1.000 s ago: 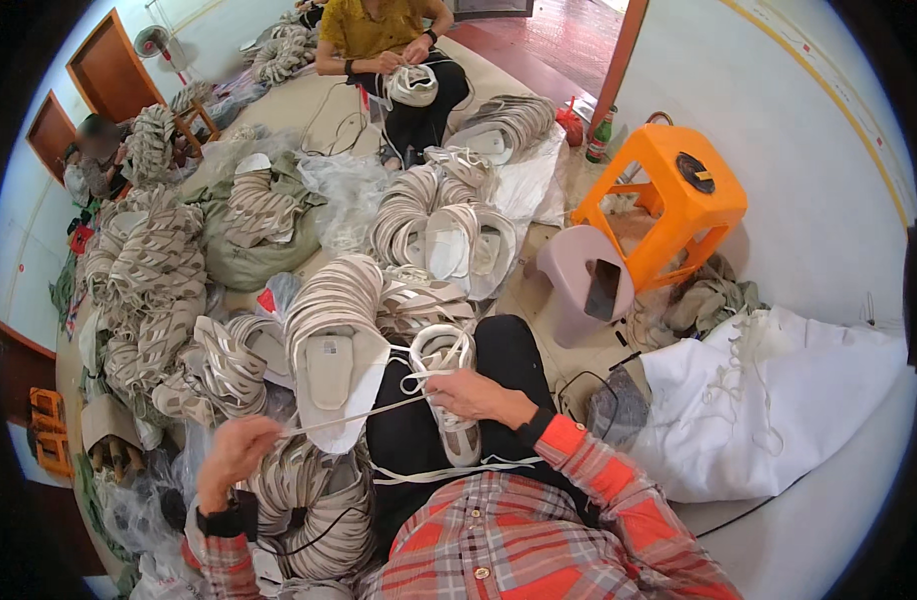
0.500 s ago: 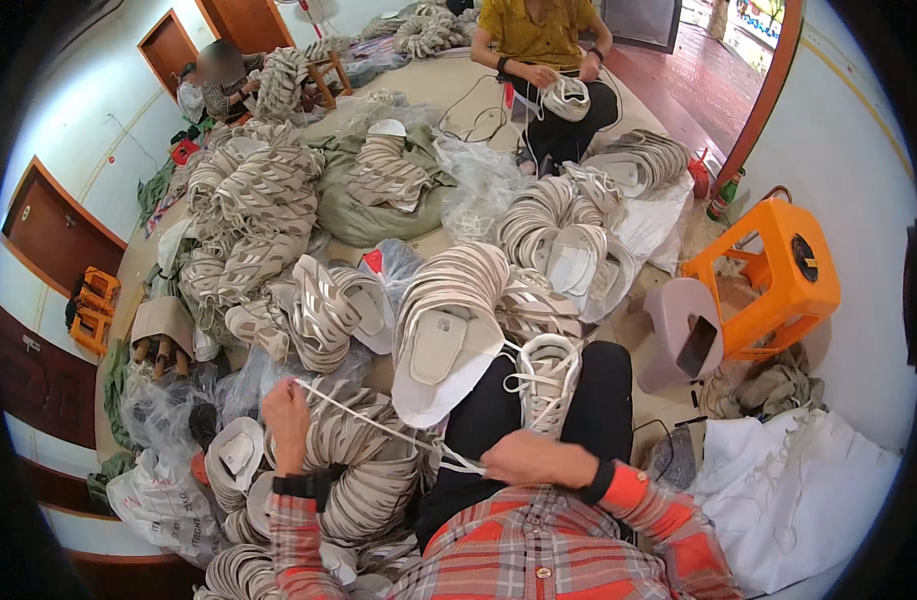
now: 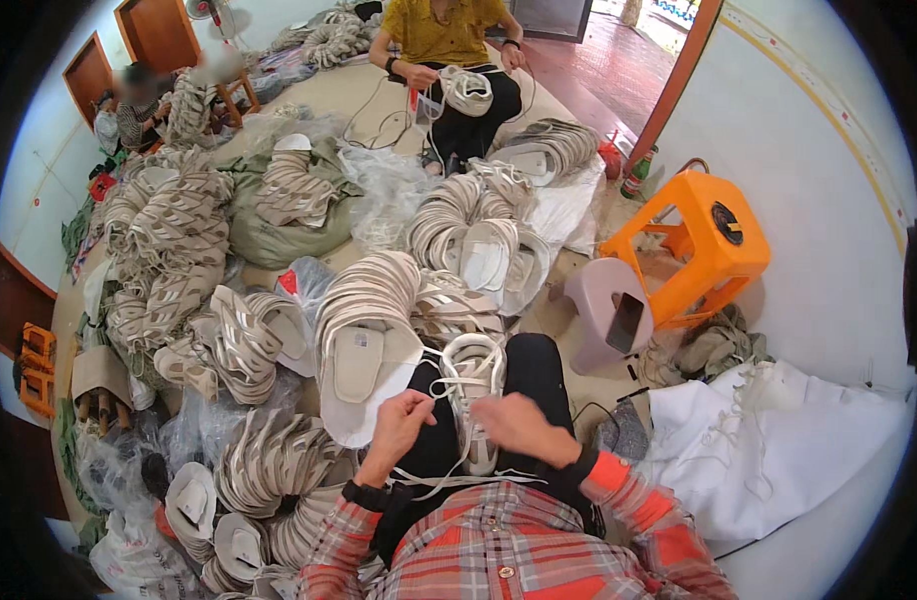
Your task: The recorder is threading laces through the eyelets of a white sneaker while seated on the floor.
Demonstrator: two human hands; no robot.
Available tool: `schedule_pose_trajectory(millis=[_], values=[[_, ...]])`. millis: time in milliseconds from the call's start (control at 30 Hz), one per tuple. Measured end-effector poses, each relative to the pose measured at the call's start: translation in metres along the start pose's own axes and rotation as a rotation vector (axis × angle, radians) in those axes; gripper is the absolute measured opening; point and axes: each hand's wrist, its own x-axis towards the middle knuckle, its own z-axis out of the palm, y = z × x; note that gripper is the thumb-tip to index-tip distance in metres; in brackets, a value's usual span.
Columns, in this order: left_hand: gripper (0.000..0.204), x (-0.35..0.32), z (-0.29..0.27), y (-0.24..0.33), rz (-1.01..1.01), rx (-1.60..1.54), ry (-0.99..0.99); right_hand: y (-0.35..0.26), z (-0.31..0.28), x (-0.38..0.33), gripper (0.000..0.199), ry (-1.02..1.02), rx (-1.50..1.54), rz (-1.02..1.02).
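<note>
Floor space around the seated person is packed with stacked shoe uppers [image 3: 364, 300]. One white shoe upper [image 3: 469, 385] rests on the lap for support. Left hand [image 3: 399, 420] pinches the white lace [image 3: 434, 485]; right hand [image 3: 519, 425] curls closed on the upper, steadying it.

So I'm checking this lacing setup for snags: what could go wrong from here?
The loose white lace trails across the lap and could tangle as the left hand and right hand work the shoe upper. The stacked uppers lean close and might slide into the work.
</note>
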Motion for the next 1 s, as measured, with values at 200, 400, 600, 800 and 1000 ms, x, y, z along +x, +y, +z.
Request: schedule_pose_trajectory(millis=[200,400,600,800,1000], values=[[0.018,0.017,0.028,-0.010,0.255,0.609,0.118,0.017,0.003,0.016,0.024,0.026,0.129,0.192],[0.015,0.024,0.034,-0.008,0.320,0.825,0.121,0.017,0.016,0.026,0.029,-0.037,0.147,0.206],[0.016,0.026,0.034,-0.011,0.254,0.748,0.082,0.010,0.010,0.034,0.035,-0.043,0.382,0.131],[0.019,0.034,0.033,-0.017,0.165,0.726,0.079,0.026,0.006,0.056,0.022,-0.219,0.283,0.109],[0.022,0.029,0.037,-0.008,0.115,0.706,0.137,0.021,0.015,0.051,0.013,-0.156,0.430,0.256]])
